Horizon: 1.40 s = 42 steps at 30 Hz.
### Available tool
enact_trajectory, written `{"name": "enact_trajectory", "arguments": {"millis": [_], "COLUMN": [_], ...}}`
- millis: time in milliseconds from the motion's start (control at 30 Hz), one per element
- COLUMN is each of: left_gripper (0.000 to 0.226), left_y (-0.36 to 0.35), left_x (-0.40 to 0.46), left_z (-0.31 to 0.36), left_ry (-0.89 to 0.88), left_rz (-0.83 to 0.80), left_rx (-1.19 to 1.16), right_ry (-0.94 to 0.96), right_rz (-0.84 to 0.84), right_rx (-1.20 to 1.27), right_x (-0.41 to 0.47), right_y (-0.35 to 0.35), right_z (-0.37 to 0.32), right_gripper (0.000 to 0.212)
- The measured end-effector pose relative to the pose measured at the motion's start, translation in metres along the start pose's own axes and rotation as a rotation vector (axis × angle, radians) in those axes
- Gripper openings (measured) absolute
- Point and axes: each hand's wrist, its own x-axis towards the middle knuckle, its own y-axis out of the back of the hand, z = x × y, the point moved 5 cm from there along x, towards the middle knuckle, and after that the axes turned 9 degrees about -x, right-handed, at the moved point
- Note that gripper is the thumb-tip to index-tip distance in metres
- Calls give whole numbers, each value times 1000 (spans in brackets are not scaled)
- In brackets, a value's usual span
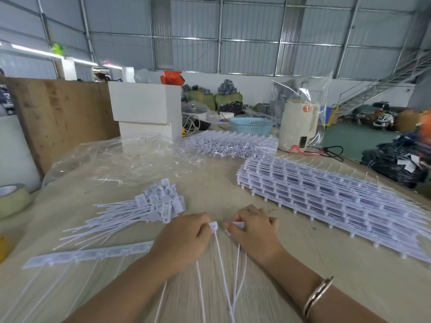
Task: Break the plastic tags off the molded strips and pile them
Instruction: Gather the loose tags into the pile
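A: Any readable text or brands?

B: Nothing legible. The cream appliance [298,125] at the far edge has an orange-red round mark near its top, too blurred to read. Dark print on the stacked molded strips [331,201] on the right, can't make it out either.

A: Containers?

B: Light blue perforated basket [251,127] behind the strips, contents hidden by its rim. Two white boxes [145,106] stacked at the back, closed. Clear plastic bag [121,159] lying crumpled on the table [221,183], looks to hold a few loose thin pieces, can't tell more. A second batch of strips [229,143] sits half inside clear wrap near the basket. Tape roll [12,199] at the left edge.

A: Hands?

B: Left hand [184,236] curled, pinching the head of a single tag [213,227] whose tail runs down toward the viewer. Right hand [253,229] curled too, gripping another white tag piece [235,226]; bracelet [317,294] on that wrist. The two hands are close together, just apart, low over the table.

A: Task items?

B: Pile of broken-off tags [144,210] just left of and beyond the left hand, heads bunched, tails fanned left. One strip [91,254] lies flat beside the left forearm, blurred
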Motion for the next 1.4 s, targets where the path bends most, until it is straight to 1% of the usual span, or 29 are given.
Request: {"name": "enact_trajectory", "arguments": {"millis": [67,133,167,200,233,267,333,367,467,533,600,667,733,800,900,1000,1067,1133,1267,1400], "left_gripper": [17,4,6,9,9,8,3,4,34,48,52,51,48,46,41,41,43,41,39,41], "left_y": [0,0,0,-1,-1,-2,-2,-1,3,4,7,12,15,13,6,4,5,6,7,6], "left_x": [-1,-2,-3,-3,-3,-4,-4,-4,-1,-1,-1,-1,0,0,0,-1,0,1,0,-1], "left_z": [0,4,7,11,15,19,22,21,11,7,4,0,-2,-1,3,3,2,3,4,5], "left_ry": [-16,-37,-57,-89,-123,-153,-178,-172,-86,-15,27,46,40,21,15,33,51,67,109,142], "left_rz": [9,12,16,23,34,40,41,40,16,-30,-49,-33,-17,-32,-87,-129,-138,-147,-122,-119], "left_rx": [4,-36,-73,-111,-147,-171,-163,-116,78,87,54,30,-24,-119,-219,-317,-387,-475,-633,-709], "right_ry": [27,94,131,173,217,257,299,303,286,285,261,171,98,114,181,189,226,271,316,327], "right_rz": [29,88,64,5,-58,-98,-94,-76,-50,-33,-5,20,0,-73,-159,-166,-131,-47,69,117], "right_rx": [58,249,343,394,397,388,452,506,578,552,547,616,681,702,721,729,747,726,693,707], "right_x": [-2,-6,-8,-10,-12,-14,-14,-14,-14,-14,-14,-12,-10,-10,-13,-13,-14,-15,-16,-16], "right_y": [5,13,14,13,11,9,11,13,16,16,17,18,18,15,13,15,18,23,27,28], "right_z": [-3,-11,-15,-19,-23,-26,-26,-25,-23,-24,-24,-19,-13,-13,-18,-18,-20,-22,-26,-25], "right_gripper": [19,27,35,41,44,41,35,32,29,28,30,33,38,39,34,21,17,20,17,23]}}
